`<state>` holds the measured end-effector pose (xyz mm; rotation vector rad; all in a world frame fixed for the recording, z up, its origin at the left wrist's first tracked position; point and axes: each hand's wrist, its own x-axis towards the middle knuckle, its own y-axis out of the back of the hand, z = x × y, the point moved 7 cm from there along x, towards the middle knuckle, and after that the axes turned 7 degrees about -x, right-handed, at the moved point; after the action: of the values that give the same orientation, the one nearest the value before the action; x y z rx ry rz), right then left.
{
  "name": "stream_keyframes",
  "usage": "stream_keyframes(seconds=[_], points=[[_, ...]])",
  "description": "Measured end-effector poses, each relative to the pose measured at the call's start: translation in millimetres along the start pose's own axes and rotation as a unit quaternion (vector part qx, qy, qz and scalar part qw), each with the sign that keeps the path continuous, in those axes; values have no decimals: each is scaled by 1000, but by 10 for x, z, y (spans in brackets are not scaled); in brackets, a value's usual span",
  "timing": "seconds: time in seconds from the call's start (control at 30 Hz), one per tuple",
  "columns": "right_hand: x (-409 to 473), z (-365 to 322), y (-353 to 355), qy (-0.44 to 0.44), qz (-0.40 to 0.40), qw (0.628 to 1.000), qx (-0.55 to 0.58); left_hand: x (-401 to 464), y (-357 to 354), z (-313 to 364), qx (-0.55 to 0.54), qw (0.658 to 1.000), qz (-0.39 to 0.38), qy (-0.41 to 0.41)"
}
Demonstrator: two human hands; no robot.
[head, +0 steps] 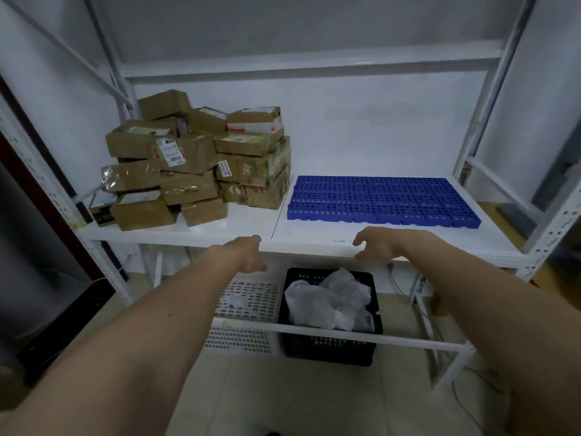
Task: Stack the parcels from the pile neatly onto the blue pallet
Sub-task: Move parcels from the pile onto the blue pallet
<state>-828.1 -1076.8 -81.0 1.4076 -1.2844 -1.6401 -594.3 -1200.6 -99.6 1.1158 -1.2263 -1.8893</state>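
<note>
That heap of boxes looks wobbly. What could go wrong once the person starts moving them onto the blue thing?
The parcel pile is loose and tilted, so pulling a lower box may topple the upper ones. Front parcels sit near the shelf edge and could slide off. Both hands, left hand and right hand, are empty, and the blue pallet is bare.

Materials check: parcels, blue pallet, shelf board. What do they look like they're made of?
Parcels: brown corrugated cardboard, many wrapped in glossy clear tape, with white paper labels; dented corners suggest thin board.
Blue pallet: likely moulded plastic, uniform colour, grid of perforations, slight sheen.
Shelf board: smooth glossy white, reflects light; painted metal or laminate, cannot tell which.
</note>
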Motion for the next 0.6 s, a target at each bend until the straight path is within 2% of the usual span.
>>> stream_keyframes(seconds=[0.2, 0.6], points=[[608, 177, 194, -17, -53, 998, 31, 750, 214, 118, -13, 999, 7, -34], [2435, -193, 1272, 12, -18, 1000, -14, 2345, 1276, -109, -12, 993, 11, -119]])
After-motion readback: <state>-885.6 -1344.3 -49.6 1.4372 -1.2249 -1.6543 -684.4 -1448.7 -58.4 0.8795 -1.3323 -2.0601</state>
